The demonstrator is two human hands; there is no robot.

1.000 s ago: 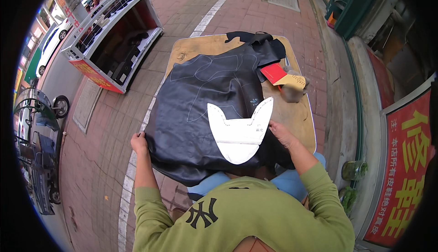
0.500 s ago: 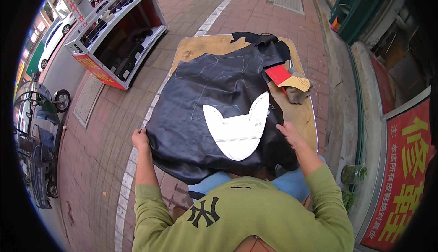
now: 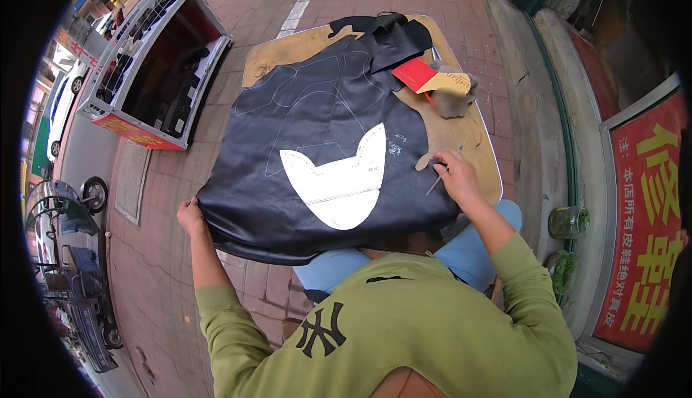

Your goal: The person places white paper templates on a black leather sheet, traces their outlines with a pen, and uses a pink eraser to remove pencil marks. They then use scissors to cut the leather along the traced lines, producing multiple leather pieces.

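A large sheet of black leather (image 3: 245,189) lies over the table, its near edge hanging toward my knees. Thin pale outlines are drawn on its far half. On top rests a white shoe-pattern template (image 3: 343,195), flat, with two pointed arms facing away from me. My left hand (image 3: 192,216) is closed on the leather's left edge, fingers pinched together. At the right edge of the sheet, my right hand (image 3: 460,182) holds a slim pen (image 3: 434,186), slanted with its lower end just above or on the leather; I cannot tell whether it touches.
Folded black leather scraps (image 3: 393,41) lie at the far end of the wooden tabletop (image 3: 472,135). Beside them are a red and tan card-like piece (image 3: 418,73) and a greyish lump (image 3: 450,104). A white display cabinet (image 3: 205,84) stands far left; a glass jar (image 3: 568,222) sits at right.
My right hand has let go of the leather's right edge, and a pen now shows in it. The sheet lies flatter on the right. My left hand still grips its edge. The view has shifted.
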